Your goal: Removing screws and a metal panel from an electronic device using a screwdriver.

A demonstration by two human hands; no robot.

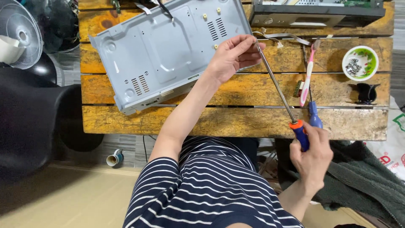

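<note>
Nearest the camera, the blue handle of a long screwdriver (291,116) is gripped in the closed right hand (312,158), so that the shaft slants up and across the wooden table (236,122). The far end of the shaft is pinched between the fingertips of the left hand (232,55), apparently to steady the tip. Just beside the handle a second blue screwdriver (314,118) and a pink toothbrush (307,78) are laid within reach. Further off, a grey metal casing (164,50) is set flat and askew, under the left wrist. To the far right, loose screws are kept in a small white bowl (360,63), near a black clip (366,93).
</note>
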